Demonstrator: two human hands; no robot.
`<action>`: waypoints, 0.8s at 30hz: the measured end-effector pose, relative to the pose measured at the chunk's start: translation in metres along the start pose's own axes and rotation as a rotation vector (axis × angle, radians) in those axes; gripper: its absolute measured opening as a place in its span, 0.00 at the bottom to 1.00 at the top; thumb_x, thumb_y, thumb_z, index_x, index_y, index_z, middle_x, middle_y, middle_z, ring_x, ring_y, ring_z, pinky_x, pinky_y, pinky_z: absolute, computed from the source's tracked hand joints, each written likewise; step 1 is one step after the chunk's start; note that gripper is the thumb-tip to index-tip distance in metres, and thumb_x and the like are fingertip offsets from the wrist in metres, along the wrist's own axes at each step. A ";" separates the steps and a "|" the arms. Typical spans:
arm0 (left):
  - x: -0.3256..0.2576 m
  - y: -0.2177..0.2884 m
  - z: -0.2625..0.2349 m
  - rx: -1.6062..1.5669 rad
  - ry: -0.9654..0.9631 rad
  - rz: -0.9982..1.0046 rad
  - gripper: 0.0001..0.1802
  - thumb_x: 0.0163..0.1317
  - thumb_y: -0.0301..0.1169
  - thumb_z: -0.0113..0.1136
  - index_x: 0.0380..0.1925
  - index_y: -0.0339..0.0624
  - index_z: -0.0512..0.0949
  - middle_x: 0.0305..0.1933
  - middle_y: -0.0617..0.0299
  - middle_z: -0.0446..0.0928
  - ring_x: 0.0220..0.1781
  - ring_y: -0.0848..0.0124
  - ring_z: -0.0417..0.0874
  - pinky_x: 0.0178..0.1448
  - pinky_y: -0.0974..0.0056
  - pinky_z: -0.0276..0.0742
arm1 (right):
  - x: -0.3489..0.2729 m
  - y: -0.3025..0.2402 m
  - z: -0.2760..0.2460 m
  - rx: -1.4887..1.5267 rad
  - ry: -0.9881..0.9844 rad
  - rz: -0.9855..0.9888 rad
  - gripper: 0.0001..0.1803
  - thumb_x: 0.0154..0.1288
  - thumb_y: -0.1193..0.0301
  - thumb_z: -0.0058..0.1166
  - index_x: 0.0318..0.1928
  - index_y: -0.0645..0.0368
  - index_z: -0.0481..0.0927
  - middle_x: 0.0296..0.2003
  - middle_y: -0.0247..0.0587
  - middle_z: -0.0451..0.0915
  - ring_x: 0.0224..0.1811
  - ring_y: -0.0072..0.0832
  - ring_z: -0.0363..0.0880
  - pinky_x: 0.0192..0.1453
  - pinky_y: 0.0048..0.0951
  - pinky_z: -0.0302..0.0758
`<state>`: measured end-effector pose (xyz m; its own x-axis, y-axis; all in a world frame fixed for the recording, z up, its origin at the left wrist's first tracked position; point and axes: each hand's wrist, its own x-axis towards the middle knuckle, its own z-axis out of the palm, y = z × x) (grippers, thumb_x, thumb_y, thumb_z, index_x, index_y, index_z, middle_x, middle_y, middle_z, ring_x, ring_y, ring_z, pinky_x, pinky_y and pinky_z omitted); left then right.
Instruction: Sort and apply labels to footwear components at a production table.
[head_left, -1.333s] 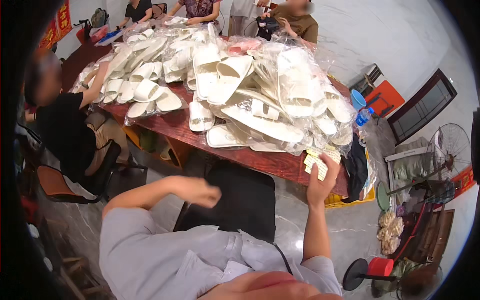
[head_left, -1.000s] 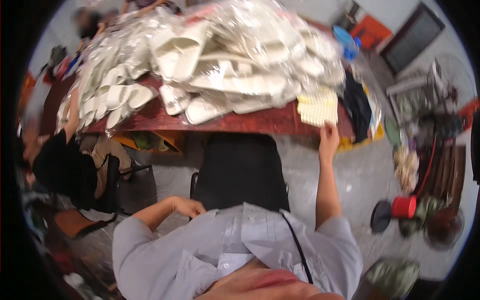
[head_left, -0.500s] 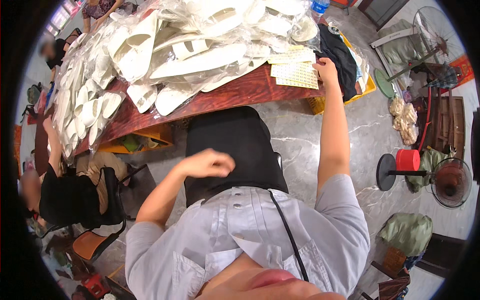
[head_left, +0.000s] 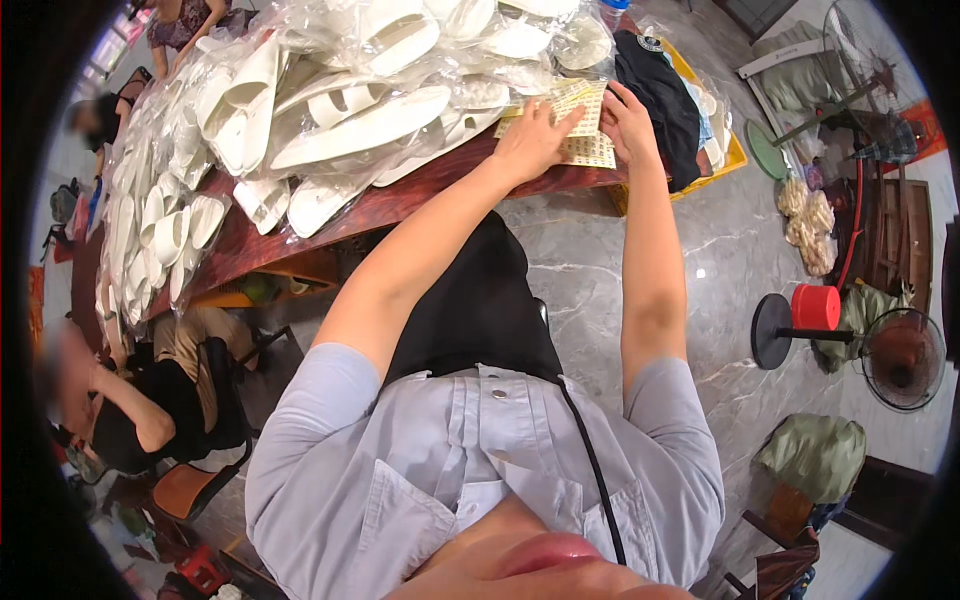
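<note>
At the bottom of the frame is a gray shirt, w/ a black chair just past it. Both arms go up to the top middle of the frame.

The L grip, a bare hand, is spread out, palm down, on the pale yellow sheets. It isn't closed on anything. The R grip has bent fingers by the R edge of the sheets; can't tell if it pinches one. The sheets have rows of small marks & lie at the near edge of the red-brown counter, top middle of the frame, btwn the hands & partly under the L one.

How far along? Prob. just the start w/ the sheets: they're out & both hands are at them, but no sheet is up off the counter. Can't tell if any bits are gone; too small to see.

R of the sheets are a dark cloth & a yellow crate.

Past the sheets, a big heap of white slippers fills the top L. Most look bagged in clear plastic, so that part seems done. Can't see marks on the bags. The heap is a messy pile, not in neat rows, so lots seems left.

Farther off, top L, a person in a patterned top is by the heap.
</note>
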<state>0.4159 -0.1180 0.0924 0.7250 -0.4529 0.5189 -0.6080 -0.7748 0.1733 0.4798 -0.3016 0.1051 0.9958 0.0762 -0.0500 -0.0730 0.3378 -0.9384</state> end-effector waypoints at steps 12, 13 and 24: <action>-0.002 -0.021 0.021 -0.073 0.174 -0.241 0.16 0.57 0.27 0.51 0.45 0.37 0.76 0.38 0.48 0.76 0.47 0.51 0.75 0.52 0.54 0.71 | -0.013 -0.003 -0.018 -0.264 0.300 0.078 0.27 0.55 0.77 0.56 0.58 0.63 0.69 0.43 0.45 0.77 0.41 0.32 0.77 0.45 0.34 0.74; -0.003 -0.020 0.021 -0.054 0.195 -0.223 0.16 0.56 0.27 0.51 0.45 0.37 0.76 0.38 0.48 0.76 0.47 0.52 0.75 0.53 0.54 0.71 | -0.014 -0.004 -0.016 -0.264 0.307 0.101 0.28 0.54 0.77 0.57 0.58 0.63 0.69 0.43 0.44 0.76 0.39 0.31 0.76 0.44 0.34 0.74; -0.006 -0.011 0.024 -0.074 0.152 -0.253 0.18 0.50 0.24 0.57 0.44 0.38 0.77 0.47 0.45 0.73 0.56 0.50 0.70 0.58 0.54 0.68 | 0.006 0.021 -0.017 -0.862 0.299 -0.140 0.31 0.45 0.72 0.64 0.54 0.67 0.72 0.44 0.52 0.79 0.44 0.39 0.80 0.47 0.34 0.75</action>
<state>0.4261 -0.1175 0.0668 0.8029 -0.1743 0.5701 -0.4407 -0.8175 0.3708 0.4851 -0.3095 0.0792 0.9739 -0.1988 0.1098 -0.0041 -0.4989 -0.8666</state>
